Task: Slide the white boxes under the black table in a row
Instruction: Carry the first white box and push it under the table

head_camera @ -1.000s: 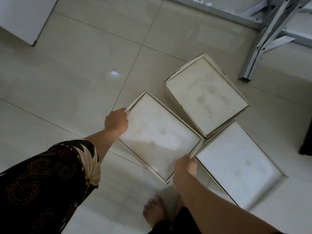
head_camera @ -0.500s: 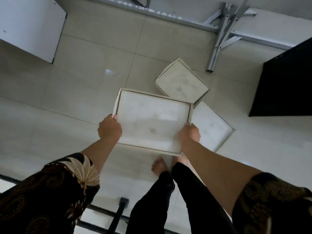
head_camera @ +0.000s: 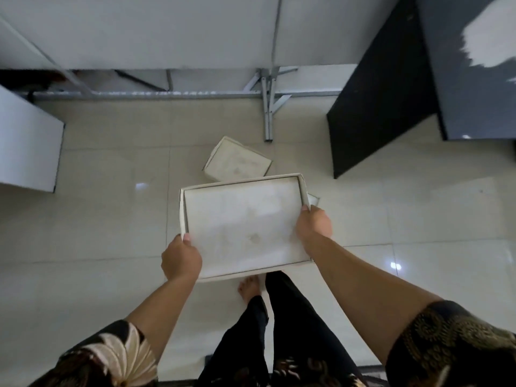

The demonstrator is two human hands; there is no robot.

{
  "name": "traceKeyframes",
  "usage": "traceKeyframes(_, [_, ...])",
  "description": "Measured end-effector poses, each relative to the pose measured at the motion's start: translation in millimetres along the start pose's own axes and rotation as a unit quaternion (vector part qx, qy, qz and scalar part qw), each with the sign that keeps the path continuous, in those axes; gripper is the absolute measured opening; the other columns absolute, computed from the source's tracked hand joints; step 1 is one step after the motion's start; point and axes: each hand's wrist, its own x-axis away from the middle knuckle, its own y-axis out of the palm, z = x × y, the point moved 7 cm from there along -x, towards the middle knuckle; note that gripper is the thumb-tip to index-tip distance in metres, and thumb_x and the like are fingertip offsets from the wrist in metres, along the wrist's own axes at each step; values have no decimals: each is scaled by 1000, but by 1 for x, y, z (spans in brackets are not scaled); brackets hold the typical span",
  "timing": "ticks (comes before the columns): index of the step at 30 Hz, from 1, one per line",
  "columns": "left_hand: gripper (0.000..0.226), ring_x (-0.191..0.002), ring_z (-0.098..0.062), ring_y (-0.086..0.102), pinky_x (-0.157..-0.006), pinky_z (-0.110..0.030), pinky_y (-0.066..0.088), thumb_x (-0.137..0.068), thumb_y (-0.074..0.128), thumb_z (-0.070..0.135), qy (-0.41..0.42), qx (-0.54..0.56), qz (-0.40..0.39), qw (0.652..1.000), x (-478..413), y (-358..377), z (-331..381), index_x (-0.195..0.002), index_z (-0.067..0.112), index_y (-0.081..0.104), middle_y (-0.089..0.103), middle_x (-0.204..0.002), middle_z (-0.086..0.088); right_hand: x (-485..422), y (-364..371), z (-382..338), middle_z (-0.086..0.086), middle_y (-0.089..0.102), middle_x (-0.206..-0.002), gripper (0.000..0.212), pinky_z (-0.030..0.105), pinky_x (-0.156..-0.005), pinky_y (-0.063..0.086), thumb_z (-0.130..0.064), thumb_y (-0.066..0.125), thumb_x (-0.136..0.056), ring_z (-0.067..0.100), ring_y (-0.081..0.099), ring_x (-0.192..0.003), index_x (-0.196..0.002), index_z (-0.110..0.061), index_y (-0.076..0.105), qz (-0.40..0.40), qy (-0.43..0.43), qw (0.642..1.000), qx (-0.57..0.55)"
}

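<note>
While the left hand (head_camera: 181, 261) and right hand (head_camera: 314, 223) clamp opposite edges of 1 white box (head_camera: 245, 227) above the floor (head_camera: 97, 219), another box (head_camera: 237, 163) lies near the black desk (head_camera: 374, 107).

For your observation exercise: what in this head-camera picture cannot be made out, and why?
- Third white box: only a corner shows; the held box covers the rest.
- Space under the black table: hidden by its top and side panel.
- Left hand and right hand: fingers hidden beneath the held box.
</note>
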Motion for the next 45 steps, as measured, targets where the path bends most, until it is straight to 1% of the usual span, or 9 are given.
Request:
traceKeyframes(6, [38, -97, -42, 59, -78, -40, 42, -101, 32, 30, 38, -21, -33, 999, 49, 16, 41, -95, 4, 60, 65, -104, -23, 11, -58, 71, 11, 66, -94, 34, 32, -73, 41, -36, 38, -103, 30, 54, -82, -96, -15, 64, 38, 48, 997, -42])
traceKeyframes(11, [38, -102, -42, 58, -84, -43, 44, -100, 34, 30, 93, -60, -63, 992, 100, 47, 89, -99, 2, 61, 64, -109, -24, 14, -111, 147, 13, 68, -97, 35, 36, -81, 51, -33, 37, -103, 35, 62, -93, -94, -11, 62, 58, 86, 992, -68])
traceKeyframes(16, [39, -101, -41, 59, -83, -41, 44, -101, 34, 31, 144, -79, -82, 983, 156, 86, 146, -99, 3, 61, 65, -108, -22, -2, -166, 221, 8, 62, -86, 37, 31, -69, 40, -35, 37, -104, 29, 55, -79, -103, -11, 66, 85, 129, 983, -95])
traceKeyframes(22, [41, -103, -41, 58, -82, -41, 42, -101, 33, 30, 156, -108, -89, 978, 222, 140, 213, -106, 1, 62, 65, -111, -23, -46, -230, 295, 9, 63, -88, 37, 30, -70, 38, -35, 38, -104, 31, 53, -80, -105, -12, 67, 87, 153, 978, -108])
traceKeyframes(25, [40, -104, -41, 58, -83, -41, 42, -101, 33, 29, 146, -114, -88, 979, 254, 168, 241, -108, 2, 62, 64, -111, -23, -72, -264, 321, 6, 57, -80, 37, 30, -69, 37, -36, 39, -103, 31, 52, -78, -107, -13, 67, 76, 154, 980, -102])
traceKeyframes(27, [39, -101, -40, 59, -81, -41, 43, -101, 34, 28, 147, -104, -90, 980, 272, 188, 259, -104, 2, 62, 65, -109, -22, -92, -287, 336, 6, 59, -81, 38, 30, -68, 38, -38, 39, -103, 32, 55, -79, -108, -13, 67, 74, 153, 980, -102])
traceKeyframes(31, [39, -100, -38, 58, -75, -37, 38, -101, 33, 30, 130, -96, -101, 982, 300, 227, 292, -100, 4, 62, 66, -107, -18, -130, -325, 360, 14, 69, -99, 40, 32, -74, 44, -38, 39, -103, 37, 63, -95, -112, -11, 68, 71, 157, 981, -90])
traceKeyframes(37, [40, -99, -37, 61, -73, -35, 37, -102, 32, 30, 101, -78, -98, 987, 300, 285, 331, -101, 3, 62, 67, -106, -19, -205, -347, 365, 12, 66, -94, 39, 31, -75, 44, -38, 38, -102, 35, 62, -92, -112, -14, 68, 89, 150, 982, -76])
traceKeyframes(45, [41, -107, -39, 59, -87, -40, 44, -101, 32, 29, 103, -66, -80, 989, 238, 409, 378, -109, 3, 62, 65, -116, -21, -352, -312, 374, 15, 71, -105, 37, 32, -79, 47, -35, 40, -102, 36, 65, -100, -107, -12, 69, 86, 95, 988, -83])
